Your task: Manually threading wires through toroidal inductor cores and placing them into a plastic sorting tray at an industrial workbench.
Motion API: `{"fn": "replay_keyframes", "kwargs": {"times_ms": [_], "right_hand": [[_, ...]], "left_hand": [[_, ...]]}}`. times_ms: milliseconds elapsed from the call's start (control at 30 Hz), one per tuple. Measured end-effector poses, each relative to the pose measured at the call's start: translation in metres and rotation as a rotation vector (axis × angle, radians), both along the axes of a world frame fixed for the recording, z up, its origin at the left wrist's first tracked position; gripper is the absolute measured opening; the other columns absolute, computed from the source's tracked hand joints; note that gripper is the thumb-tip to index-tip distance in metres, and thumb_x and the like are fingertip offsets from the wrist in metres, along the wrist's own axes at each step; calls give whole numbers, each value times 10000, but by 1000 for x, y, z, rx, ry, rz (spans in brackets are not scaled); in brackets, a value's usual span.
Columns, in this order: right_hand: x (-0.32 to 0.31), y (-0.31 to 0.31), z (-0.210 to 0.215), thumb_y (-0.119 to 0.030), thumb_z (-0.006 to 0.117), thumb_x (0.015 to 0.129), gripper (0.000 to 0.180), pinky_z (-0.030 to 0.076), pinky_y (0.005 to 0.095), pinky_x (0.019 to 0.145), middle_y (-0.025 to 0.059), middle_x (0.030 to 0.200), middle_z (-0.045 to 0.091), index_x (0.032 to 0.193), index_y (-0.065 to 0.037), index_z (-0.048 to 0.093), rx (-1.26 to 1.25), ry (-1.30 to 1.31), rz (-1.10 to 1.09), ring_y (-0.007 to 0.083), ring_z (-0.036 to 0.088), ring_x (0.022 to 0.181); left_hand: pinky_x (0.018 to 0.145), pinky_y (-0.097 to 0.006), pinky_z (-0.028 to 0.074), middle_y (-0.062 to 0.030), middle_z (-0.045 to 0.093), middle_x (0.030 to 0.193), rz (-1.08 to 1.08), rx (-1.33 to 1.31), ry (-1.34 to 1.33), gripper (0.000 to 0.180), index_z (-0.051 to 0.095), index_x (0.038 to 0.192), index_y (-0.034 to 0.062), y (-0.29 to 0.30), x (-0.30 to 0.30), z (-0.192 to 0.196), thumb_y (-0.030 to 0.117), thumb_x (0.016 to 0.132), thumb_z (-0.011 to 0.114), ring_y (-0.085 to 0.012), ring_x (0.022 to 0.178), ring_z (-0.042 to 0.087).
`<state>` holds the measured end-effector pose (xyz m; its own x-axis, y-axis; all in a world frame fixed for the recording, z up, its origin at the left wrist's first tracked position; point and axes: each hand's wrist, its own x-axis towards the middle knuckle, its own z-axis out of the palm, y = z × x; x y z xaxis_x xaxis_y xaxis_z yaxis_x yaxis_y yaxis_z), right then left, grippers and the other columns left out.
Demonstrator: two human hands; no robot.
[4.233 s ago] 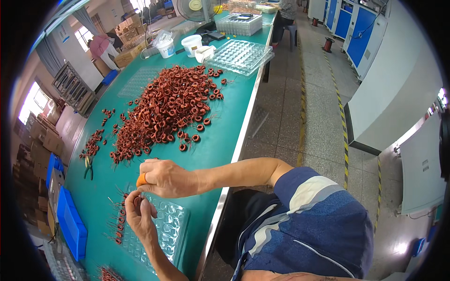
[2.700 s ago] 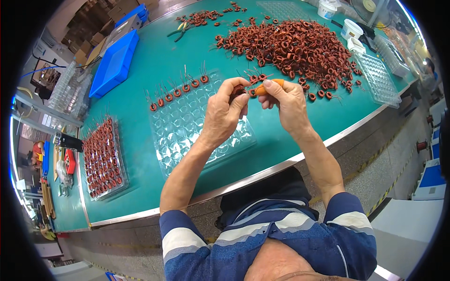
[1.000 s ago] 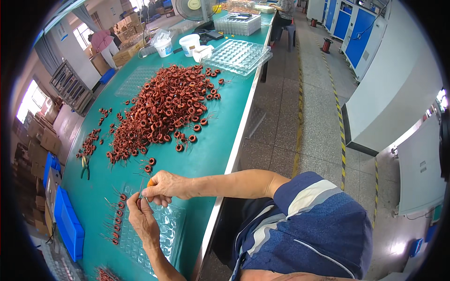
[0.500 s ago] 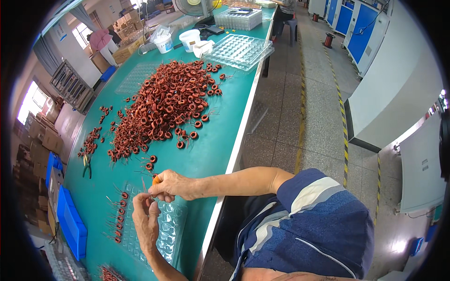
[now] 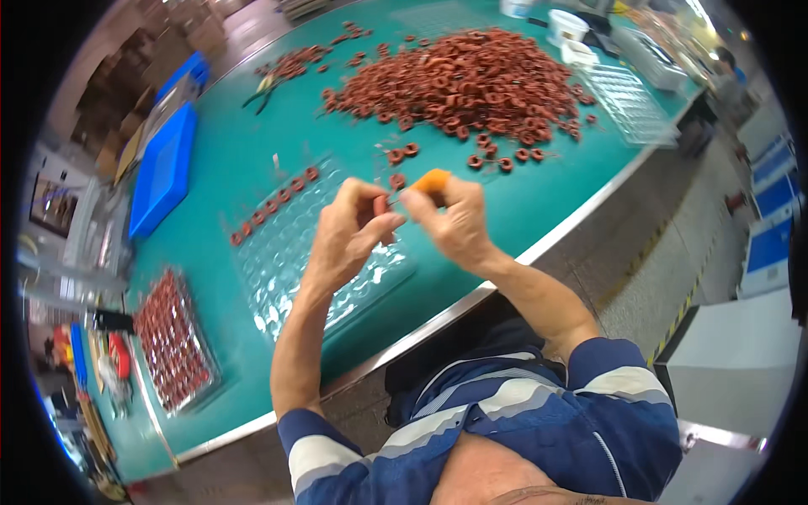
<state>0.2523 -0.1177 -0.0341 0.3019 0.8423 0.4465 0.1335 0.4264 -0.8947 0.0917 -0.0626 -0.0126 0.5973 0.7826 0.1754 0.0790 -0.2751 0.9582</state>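
My left hand pinches a small red-brown ring coil between thumb and fingers. Close against it, my right hand is closed in a pinch. An orange piece shows at its forefinger; I cannot tell whether it is a finger cover or a handle. What the right fingertips grip is blurred. Just beyond the hands lie a few loose coils. Below my left hand is a clear plastic tray with round pockets. A row of coils with wire leads runs along its far edge.
A large heap of coils covers the far part of the green table. Pliers lie at the far left, near a blue bin. A coil-filled tray sits at the left; another clear tray is far right.
The view has swung left, bringing the filled tray fully into sight. My hands remain close together, and the coil in my left fingers now shows more plainly.
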Motion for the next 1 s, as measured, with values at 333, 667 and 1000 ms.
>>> {"fn": "replay_keyframes", "kwargs": {"times_ms": [333, 667, 1000], "right_hand": [[-6, 5, 7, -186, 635, 910, 211, 376, 192, 465, -10, 601, 562, 769, -30, 620, -4, 54, 107, 42, 478, 522], [-1, 24, 9, -195, 714, 860, 214, 413, 207, 469, -3, 610, 597, 795, -2, 646, -156, 41, 113, 44, 515, 528], [22, 19, 29, -254, 757, 789, 292, 489, 327, 793, 76, 964, 630, 997, -60, 691, 192, -430, -75, 197, 604, 941]], "left_hand": [[618, -283, 504, -93, 580, 819, -85, -106, -401, 248, 434, 1162, -10, -7, 5, -15, 178, 1002, 454, -156, 657, 587], [486, -248, 401, -30, 515, 675, 58, -258, -289, 229, 541, 1022, -11, -2, 0, -12, 205, 975, 482, -117, 543, 504], [457, -247, 382, -21, 482, 634, -14, -254, -240, 234, 537, 992, -20, 2, -5, -16, 202, 981, 465, -108, 507, 485]]}}
